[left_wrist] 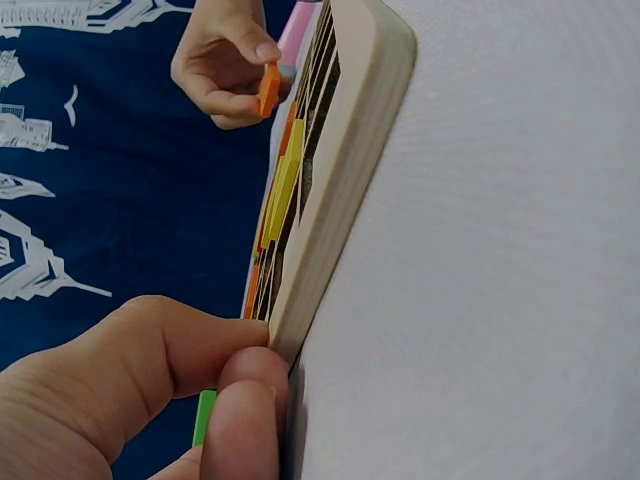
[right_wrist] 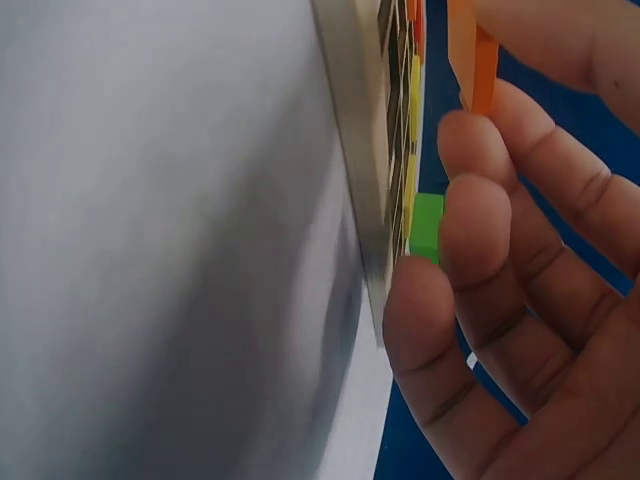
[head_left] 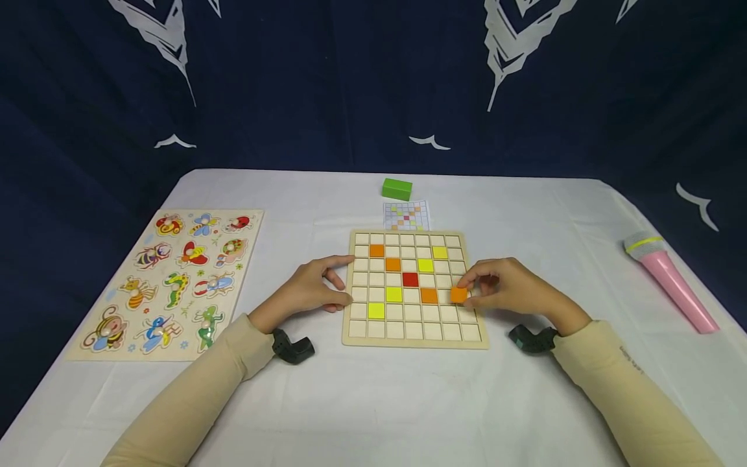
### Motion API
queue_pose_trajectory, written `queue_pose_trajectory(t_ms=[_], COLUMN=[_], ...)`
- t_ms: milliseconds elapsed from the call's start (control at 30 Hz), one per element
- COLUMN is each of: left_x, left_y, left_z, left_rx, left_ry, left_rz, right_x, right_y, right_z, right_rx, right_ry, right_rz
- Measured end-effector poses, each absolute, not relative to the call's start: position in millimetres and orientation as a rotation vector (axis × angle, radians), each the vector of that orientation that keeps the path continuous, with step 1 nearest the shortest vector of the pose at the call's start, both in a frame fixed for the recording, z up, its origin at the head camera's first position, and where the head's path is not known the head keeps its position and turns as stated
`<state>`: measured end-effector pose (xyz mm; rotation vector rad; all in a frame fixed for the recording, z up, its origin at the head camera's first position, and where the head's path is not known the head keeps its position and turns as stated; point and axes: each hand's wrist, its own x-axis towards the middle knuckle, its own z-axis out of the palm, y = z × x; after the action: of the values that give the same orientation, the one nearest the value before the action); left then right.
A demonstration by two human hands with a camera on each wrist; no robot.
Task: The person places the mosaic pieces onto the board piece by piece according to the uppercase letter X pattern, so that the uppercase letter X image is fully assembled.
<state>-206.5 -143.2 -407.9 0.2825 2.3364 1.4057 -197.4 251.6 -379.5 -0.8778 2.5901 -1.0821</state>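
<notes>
A wooden grid board (head_left: 415, 342) lies on the table with red, yellow and orange square tiles in some cells. My left hand (head_left: 315, 285) touches the board's left edge with thumb and fingertips; the left wrist view shows the thumb (left_wrist: 215, 350) against the rim. Between thumb and fingertips, my right hand (head_left: 504, 285) pinches an orange tile (head_left: 458, 295) over the right side of the grid. That orange tile (right_wrist: 474, 60) is tilted and raised above the board in the right wrist view, its other fingers (right_wrist: 420, 310) loosely bent beside the board edge.
A small printed grid card (head_left: 406, 215) lies just behind the board, with a green block (head_left: 397, 189) beyond it. At left is a wooden insect picture puzzle (head_left: 169, 285). A pink toy microphone (head_left: 677, 285) lies at far right on the white cloth.
</notes>
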Motion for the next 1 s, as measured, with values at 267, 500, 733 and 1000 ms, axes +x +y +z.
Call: queue_pose_trajectory(t_ms=[267, 500, 733, 1000], left_x=[-204, -205, -205, -205], left_y=[-143, -142, -143, -143], left_z=[-405, -405, -405, -407], left_rx=[0.282, 0.285, 0.292, 0.296], left_ry=[2.345, 2.345, 2.341, 2.333], left_rz=[1.394, 1.402, 1.409, 1.419], right_x=[-192, -190, -188, -188], right_y=[247, 243, 238, 235], right_z=[-379, -379, -380, -382], right_rx=[-0.931, -0.963, -0.960, -0.950], right_ry=[2.462, 2.430, 2.449, 2.444], right_rz=[-1.061, -1.036, -0.995, -0.995])
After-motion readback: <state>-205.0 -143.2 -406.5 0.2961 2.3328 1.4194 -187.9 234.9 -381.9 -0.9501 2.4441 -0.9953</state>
